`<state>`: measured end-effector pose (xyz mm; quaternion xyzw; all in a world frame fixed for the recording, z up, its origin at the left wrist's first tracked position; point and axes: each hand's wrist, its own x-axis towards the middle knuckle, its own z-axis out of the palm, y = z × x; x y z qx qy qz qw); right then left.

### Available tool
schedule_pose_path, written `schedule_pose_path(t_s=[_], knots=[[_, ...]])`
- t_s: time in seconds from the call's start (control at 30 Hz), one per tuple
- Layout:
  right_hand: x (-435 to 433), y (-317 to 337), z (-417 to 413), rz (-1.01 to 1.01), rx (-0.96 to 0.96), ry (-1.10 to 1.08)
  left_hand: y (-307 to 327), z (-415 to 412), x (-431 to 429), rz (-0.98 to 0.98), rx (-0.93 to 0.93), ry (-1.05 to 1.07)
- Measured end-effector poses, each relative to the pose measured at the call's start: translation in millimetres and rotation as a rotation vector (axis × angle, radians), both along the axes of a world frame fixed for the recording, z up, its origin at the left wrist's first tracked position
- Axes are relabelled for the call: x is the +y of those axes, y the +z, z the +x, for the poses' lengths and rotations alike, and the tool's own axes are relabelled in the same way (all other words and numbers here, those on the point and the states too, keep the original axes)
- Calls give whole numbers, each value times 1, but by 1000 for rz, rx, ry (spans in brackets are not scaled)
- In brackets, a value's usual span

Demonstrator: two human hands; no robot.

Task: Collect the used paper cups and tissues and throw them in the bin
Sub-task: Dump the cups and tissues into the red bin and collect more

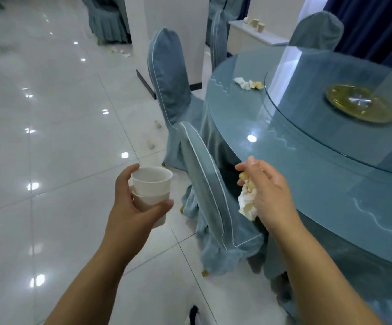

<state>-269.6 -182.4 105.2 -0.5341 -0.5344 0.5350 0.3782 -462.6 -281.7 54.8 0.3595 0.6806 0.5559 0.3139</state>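
Your left hand [129, 202] grips the stacked paper cups [151, 191]. Your right hand [267, 193] clutches crumpled tissues [246, 202] beside the round table [319, 184]

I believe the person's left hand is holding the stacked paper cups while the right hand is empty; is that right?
Not quite. The head view shows the right hand is not empty: it grips crumpled tissues. The rest stands: the left hand holds the stacked paper cups.
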Motion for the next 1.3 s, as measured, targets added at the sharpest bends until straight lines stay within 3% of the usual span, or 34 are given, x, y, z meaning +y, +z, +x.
schedule_pose_path(t_s=[0.3,0.63,0.8,1.3], knots=[[103,8,-110,16,-50,-30,0,-112,106,19,5,-13],[203,12,-211,-2,-96,-232,16,-246,239,14,-6,-242],[244,4,-224,3,-167,-279,16,-268,297,10,74,-373],[415,-22,-223,3,-328,-418,22,-284,507,-10,42,-614]])
